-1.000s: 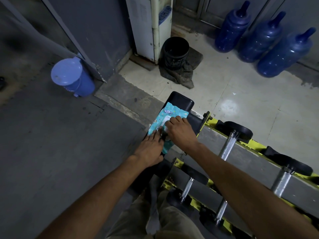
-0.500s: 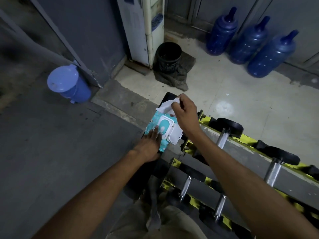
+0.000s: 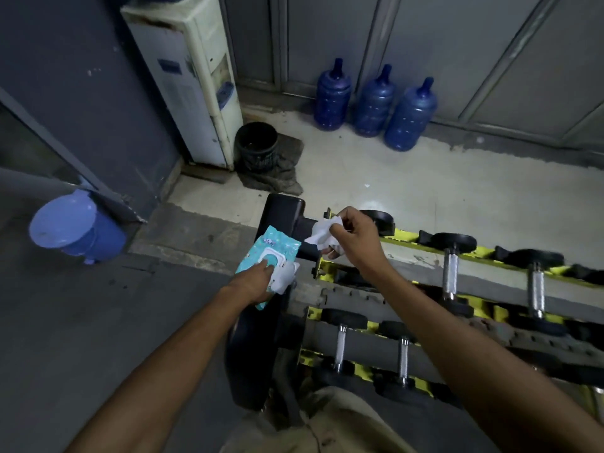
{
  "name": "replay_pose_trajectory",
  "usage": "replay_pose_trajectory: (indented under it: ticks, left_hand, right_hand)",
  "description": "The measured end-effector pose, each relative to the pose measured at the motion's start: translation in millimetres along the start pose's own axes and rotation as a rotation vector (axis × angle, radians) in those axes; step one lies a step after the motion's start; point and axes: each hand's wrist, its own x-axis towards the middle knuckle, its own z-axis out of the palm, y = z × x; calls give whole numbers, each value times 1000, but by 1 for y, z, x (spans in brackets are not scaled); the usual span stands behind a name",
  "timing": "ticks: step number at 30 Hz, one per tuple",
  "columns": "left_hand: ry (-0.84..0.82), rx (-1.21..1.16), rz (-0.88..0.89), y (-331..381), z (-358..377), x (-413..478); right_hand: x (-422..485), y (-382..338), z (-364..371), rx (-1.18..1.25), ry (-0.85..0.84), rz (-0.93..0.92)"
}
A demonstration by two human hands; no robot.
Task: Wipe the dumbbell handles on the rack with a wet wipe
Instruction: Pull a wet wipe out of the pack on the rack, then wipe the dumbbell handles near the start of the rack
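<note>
The white wet wipe (image 3: 322, 235) is now pulled all the way out of the teal plastic pack of wipes (image 3: 277, 248), and the right hand (image 3: 354, 235) pinches it in curled fingers, lifted up and away from the pack. The left hand (image 3: 258, 279), low and to the left of the right hand, still lies with flat fingers on the pack and holds it down. The shiny metal dumbbell handles (image 3: 450, 273) wait on the yellow and grey rack (image 3: 415, 256), to the right of the right hand and not yet touched, so I think the wiping can start next.

Three blue water jugs (image 3: 374, 103), four chrome dumbbell handles (image 3: 450, 273), one wipe pack (image 3: 277, 246), one loose wipe (image 3: 322, 232)
</note>
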Motion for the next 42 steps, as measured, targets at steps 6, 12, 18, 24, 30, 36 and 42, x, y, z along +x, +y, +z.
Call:
replay_pose_trajectory:
  ticks: [6,12,18,24,30,36,42]
  left_hand:
    - [26,55,25,-13,20,9]
    - [58,20,-17,-7,38,14]
    - [72,-76,-61,4,30,19]
    - [100,-90,-95,14,17,30]
    - [240,-93,-90,32,7,9]
    - [520,-720,-89,111,-21,-6]
    - [446,-1245,-62,178,-40,3]
  right_hand:
    - [-35,4,-1,-5,-1,48]
    - [-52,14,17,8,-12,124]
    - [-50,26,27,2,-44,120]
    - [-30,42,15,-19,-77,110]
    - [-9,55,-6,4,-182,113]
    - [16,78,-42,11,-213,86]
    - [29,96,-78,17,-321,30]
